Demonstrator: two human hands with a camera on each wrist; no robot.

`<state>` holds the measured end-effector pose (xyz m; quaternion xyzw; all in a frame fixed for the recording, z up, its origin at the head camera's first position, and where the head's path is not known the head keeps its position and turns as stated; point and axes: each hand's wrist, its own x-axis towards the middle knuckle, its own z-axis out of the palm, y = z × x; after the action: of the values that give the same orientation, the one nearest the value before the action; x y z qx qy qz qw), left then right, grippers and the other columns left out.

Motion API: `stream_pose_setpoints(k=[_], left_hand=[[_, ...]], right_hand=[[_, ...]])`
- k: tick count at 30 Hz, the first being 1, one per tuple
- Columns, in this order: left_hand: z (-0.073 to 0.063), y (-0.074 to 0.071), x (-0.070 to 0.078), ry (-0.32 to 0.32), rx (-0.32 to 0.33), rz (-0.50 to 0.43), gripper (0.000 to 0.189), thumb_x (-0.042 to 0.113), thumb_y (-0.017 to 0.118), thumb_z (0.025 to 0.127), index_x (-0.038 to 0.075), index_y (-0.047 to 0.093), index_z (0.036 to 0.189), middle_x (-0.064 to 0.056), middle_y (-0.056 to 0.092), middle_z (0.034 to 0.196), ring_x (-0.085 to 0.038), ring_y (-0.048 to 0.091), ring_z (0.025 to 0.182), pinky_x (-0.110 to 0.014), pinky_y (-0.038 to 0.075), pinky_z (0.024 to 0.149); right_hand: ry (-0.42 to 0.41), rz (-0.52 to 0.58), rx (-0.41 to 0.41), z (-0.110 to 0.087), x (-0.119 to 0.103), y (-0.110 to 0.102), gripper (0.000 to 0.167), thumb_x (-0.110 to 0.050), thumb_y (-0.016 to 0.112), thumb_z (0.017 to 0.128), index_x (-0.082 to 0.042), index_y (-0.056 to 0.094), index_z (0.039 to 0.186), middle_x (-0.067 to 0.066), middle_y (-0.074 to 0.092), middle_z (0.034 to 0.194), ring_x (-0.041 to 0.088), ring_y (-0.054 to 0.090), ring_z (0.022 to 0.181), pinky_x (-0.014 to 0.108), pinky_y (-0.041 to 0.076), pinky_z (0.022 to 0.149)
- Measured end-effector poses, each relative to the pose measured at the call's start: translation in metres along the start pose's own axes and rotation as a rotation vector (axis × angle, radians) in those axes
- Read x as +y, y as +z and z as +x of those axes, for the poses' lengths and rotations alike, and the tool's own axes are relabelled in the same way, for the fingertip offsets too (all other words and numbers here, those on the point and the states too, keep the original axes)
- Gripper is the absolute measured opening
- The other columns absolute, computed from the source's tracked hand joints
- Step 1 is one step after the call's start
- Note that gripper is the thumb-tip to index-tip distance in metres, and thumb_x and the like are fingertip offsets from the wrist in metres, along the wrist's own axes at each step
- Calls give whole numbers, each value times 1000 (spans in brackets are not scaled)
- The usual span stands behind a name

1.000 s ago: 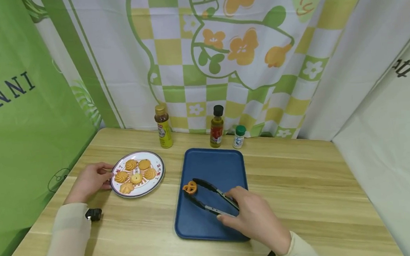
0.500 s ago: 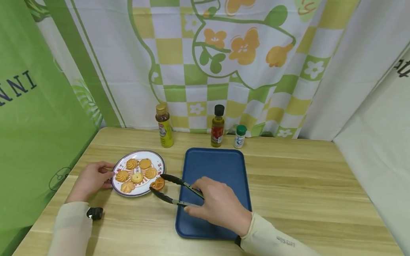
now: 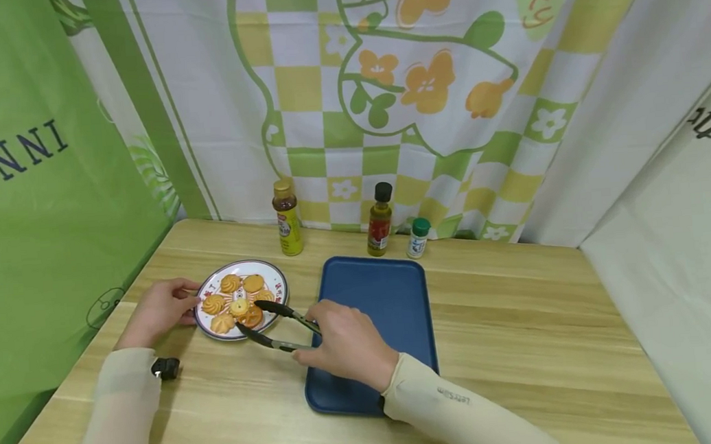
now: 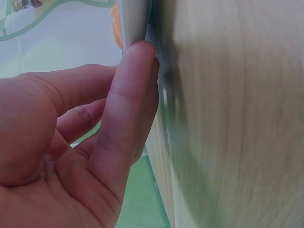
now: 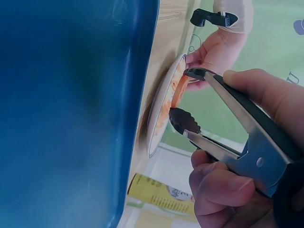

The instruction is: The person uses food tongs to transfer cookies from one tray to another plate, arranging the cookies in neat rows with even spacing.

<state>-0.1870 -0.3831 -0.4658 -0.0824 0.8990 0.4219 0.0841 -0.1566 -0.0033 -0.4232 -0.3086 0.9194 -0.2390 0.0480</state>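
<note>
My left hand pinches the left rim of a white patterned plate, which bears several golden butter cookies. In the left wrist view, the fingers meet the plate's edge close beside the tabletop. My right hand grips black-tipped metal tongs from the right, thumb on one arm and fingers on the other. Between the tong tips is a brown pretzel, over the plate's front part next to the cookies. From the right wrist, the pretzel appears edge-on, spanning both tips.
A blue tray lies right of the plate, partly under my right hand. Along the back stand a yellow-labelled bottle, a black-capped bottle and a green-capped shaker. Curtains hang behind the wooden table.
My right hand has carried the pretzel in the tongs leftward, from the blue tray to over the plate. The left hand has stayed at the plate's rim.
</note>
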Motion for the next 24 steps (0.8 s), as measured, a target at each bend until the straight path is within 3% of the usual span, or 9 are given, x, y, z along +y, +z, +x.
stream_pose_setpoints(k=[24], left_hand=[[-1,0,1,9,7,15,42,2,61,112,-18,56,149,-35,71,122,-17,75,84,-29,72,74]], right_hand=[[38,-32,-9,13,-7,6,58,-49,94,89,-10,78,129,1,79,113,10,60,71,26,52,57]])
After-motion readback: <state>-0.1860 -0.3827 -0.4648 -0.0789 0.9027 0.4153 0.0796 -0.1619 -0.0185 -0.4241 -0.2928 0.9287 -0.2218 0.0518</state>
